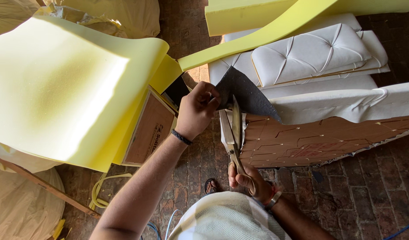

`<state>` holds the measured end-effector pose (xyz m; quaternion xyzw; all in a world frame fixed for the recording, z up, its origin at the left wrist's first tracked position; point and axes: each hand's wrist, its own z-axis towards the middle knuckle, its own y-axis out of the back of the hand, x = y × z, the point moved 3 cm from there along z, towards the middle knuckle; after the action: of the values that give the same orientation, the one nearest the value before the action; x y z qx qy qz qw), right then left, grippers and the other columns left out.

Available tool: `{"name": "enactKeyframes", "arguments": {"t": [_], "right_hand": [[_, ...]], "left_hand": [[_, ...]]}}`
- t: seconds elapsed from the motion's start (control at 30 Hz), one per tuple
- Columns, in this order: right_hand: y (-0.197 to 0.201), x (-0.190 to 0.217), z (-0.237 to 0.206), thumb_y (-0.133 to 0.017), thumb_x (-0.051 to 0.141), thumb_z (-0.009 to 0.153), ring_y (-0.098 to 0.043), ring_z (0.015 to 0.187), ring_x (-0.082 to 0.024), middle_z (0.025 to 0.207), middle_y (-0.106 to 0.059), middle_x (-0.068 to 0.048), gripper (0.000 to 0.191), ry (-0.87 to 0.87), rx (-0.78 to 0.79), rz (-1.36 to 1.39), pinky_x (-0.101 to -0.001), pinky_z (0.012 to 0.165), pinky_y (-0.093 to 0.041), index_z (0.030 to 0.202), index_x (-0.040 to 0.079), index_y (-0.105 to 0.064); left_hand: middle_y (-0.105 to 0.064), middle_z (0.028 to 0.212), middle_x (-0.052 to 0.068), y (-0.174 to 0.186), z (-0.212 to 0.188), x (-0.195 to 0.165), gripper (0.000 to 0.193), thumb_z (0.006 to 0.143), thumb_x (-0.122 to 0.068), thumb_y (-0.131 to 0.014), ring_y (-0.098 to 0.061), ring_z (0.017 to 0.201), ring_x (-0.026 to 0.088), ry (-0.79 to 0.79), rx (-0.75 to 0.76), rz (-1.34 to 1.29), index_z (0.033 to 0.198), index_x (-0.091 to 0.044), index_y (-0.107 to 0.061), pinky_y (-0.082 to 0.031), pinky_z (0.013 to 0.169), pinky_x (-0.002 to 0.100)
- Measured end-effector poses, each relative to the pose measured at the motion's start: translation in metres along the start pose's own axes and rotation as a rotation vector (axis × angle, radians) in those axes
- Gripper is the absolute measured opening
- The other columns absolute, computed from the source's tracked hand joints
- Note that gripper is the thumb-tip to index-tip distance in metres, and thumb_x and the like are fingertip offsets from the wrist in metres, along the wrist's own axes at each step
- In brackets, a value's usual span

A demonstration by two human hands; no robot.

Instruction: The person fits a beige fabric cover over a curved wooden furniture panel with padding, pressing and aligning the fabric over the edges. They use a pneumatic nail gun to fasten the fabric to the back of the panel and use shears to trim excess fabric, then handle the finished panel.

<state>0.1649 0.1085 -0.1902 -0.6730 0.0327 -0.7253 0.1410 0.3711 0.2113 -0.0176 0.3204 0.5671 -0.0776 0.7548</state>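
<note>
Scissors (236,133) in the right hand (248,180), grip closed round the handles, have barely entered the dark fabric (246,93) pinched by the left hand (196,111) at the panel's (311,140) left edge; most remains uncut.

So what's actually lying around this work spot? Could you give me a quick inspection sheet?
Surface: brick floor, dusty.
Job's things: dark grey sheet over a brown board panel; long scissors at its edge.
Clutter: yellow foam sheet, foam strip, white tufted cushion, yellow scrap strip.
Grips: left hand pinches the sheet's corner; right hand holds the scissor handles.
Cables: blue cord at the bottom right; thin cords by the person's body.
Surroundings: cream sacks at the left.
</note>
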Motion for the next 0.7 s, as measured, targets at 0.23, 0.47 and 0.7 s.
{"name": "enactKeyframes", "arguments": {"t": [0.23, 0.47, 0.7], "right_hand": [[-0.049, 0.008, 0.056, -0.061, 0.064, 0.097, -0.058, 0.082, -0.013, 0.088, -0.056, 0.001, 0.052, 0.185, -0.109, 0.254, -0.0300, 0.076, -0.050, 0.098, 0.013, -0.054], [-0.071, 0.002, 0.051, -0.064, 0.051, 0.105, -0.053, 0.056, -0.016, 0.069, -0.054, -0.006, 0.052, 0.107, -0.438, 0.261, -0.0304, 0.051, -0.043, 0.080, 0.006, -0.054], [-0.087, 0.048, 0.072, -0.057, 0.048, 0.100, -0.058, 0.073, -0.013, 0.082, -0.054, 0.000, 0.039, 0.334, -0.440, 0.276, -0.0263, 0.066, -0.049, 0.091, 0.010, -0.054]], "left_hand": [[-0.071, 0.085, 0.002, -0.004, -0.004, 0.011, 0.013, 0.094, 0.003, -0.068, -0.065, 0.075, 0.005, -0.123, 0.007, -0.069, 0.103, -0.004, -0.062, -0.053, 0.066, 0.020], [-0.071, 0.094, 0.002, 0.004, -0.003, 0.008, 0.010, 0.098, 0.005, -0.066, -0.068, 0.087, 0.004, -0.259, 0.051, -0.265, 0.103, -0.003, -0.062, -0.059, 0.078, 0.021], [-0.070, 0.083, 0.000, 0.019, -0.016, -0.011, 0.008, 0.095, 0.004, -0.068, -0.064, 0.074, 0.004, -0.288, 0.144, -0.148, 0.097, -0.003, -0.064, -0.054, 0.065, 0.021]]}}
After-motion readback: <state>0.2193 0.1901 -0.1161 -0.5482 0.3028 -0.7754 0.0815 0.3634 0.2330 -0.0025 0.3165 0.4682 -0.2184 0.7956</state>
